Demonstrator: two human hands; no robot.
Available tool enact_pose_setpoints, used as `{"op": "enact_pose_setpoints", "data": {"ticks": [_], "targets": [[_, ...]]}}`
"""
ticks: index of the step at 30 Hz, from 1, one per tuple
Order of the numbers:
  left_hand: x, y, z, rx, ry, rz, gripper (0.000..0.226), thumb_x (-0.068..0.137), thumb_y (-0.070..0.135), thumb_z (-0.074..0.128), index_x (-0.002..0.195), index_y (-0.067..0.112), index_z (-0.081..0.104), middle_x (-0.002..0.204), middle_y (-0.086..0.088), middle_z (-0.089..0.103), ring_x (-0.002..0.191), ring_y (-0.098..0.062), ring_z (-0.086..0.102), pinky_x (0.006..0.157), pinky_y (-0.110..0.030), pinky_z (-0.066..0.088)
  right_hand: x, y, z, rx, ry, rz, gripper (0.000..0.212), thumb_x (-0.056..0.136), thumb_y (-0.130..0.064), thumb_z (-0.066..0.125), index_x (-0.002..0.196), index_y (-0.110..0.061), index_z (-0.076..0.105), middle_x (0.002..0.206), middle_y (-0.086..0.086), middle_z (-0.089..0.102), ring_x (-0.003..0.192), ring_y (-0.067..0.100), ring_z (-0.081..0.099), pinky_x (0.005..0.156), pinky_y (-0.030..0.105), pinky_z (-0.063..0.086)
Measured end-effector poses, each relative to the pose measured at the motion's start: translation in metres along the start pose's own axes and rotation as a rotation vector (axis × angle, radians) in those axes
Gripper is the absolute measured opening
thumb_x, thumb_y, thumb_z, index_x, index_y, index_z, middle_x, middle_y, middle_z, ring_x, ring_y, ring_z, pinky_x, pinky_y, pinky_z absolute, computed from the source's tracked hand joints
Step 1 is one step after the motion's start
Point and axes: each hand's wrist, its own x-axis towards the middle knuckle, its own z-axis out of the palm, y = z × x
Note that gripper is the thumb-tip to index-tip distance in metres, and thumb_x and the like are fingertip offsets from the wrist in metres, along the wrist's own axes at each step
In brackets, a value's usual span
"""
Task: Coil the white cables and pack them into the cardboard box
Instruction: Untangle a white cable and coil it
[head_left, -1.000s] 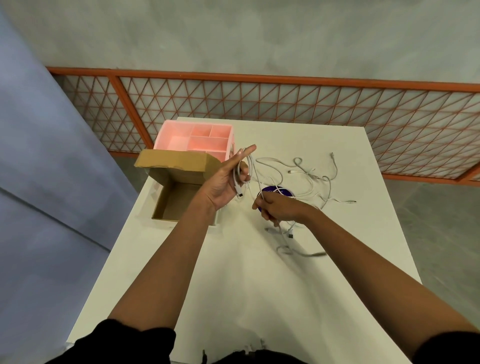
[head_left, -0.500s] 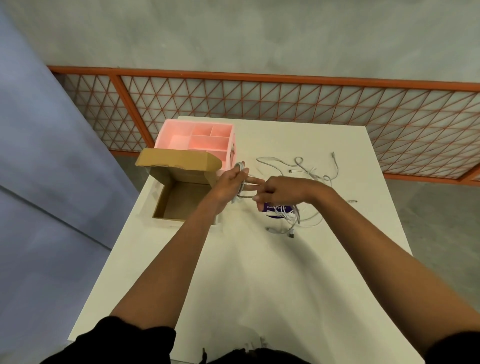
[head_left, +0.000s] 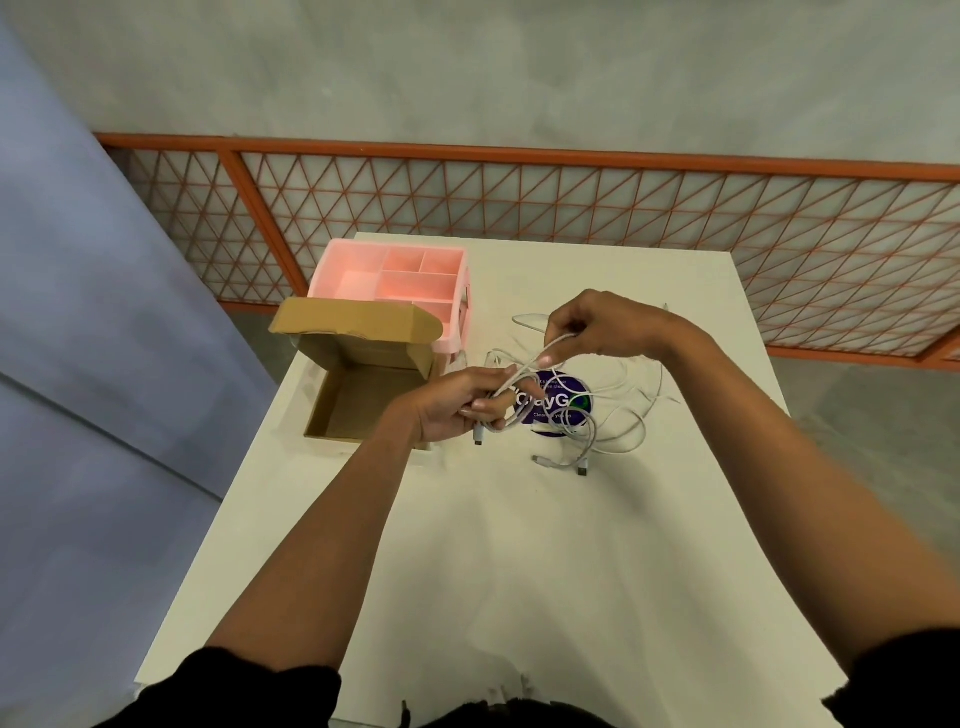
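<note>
My left hand (head_left: 457, 405) grips a bundle of loops of a white cable (head_left: 519, 382), with one plug end hanging below the fist. My right hand (head_left: 597, 327), raised above and to the right, pinches the same cable between thumb and fingers. The strand runs taut between the two hands. More white cables (head_left: 618, 431) lie tangled on the table under and right of my hands, two plugs pointing toward me. The open cardboard box (head_left: 332, 410) sits just left of my left hand, lid flap up, and looks empty.
A pink compartment organizer (head_left: 395, 283) stands behind the box. A round purple sticker (head_left: 558, 402) lies on the white table (head_left: 519, 571) under the cables. An orange mesh fence (head_left: 519, 208) runs behind the table. The floor drops off at the table's left and right edges.
My right hand has risen and moved right, drawing the cable up from my left hand. My left hand has dropped slightly and closed tighter on the loops.
</note>
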Motion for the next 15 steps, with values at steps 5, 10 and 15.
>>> {"op": "enact_pose_setpoints", "data": {"ticks": [5, 10, 15], "targets": [[-0.005, -0.002, -0.007, -0.31, -0.029, 0.048, 0.034, 0.095, 0.033, 0.04, 0.07, 0.016, 0.056, 0.04, 0.012, 0.031, 0.034, -0.005, 0.014, 0.052, -0.018, 0.042, -0.002, 0.015, -0.004, 0.037, 0.023, 0.052, 0.011, 0.079, -0.019, 0.075, 0.088, -0.014, 0.07, 0.081, 0.003, 0.066, 0.067, 0.005, 0.053, 0.061, 0.018, 0.038], [-0.006, 0.0, -0.013, -0.408, -0.057, 0.117, 0.033, 0.081, 0.042, 0.068, 0.064, 0.018, 0.053, 0.041, 0.012, 0.033, 0.034, -0.008, 0.011, 0.05, -0.018, 0.039, 0.002, 0.036, 0.007, 0.191, 0.233, 0.174, 0.026, 0.072, -0.013, 0.082, 0.091, -0.007, 0.065, 0.076, 0.006, 0.066, 0.066, 0.015, 0.063, 0.058, 0.022, 0.051], [-0.002, 0.002, -0.011, -0.448, 0.091, 0.126, 0.041, 0.092, 0.039, 0.044, 0.056, 0.021, 0.048, 0.038, 0.012, 0.028, 0.035, -0.01, 0.006, 0.045, -0.017, 0.037, 0.002, 0.05, 0.022, 0.511, 0.492, 0.179, 0.028, 0.069, -0.003, 0.082, 0.091, 0.005, 0.066, 0.073, 0.012, 0.07, 0.062, 0.017, 0.067, 0.063, 0.023, 0.056]]}}
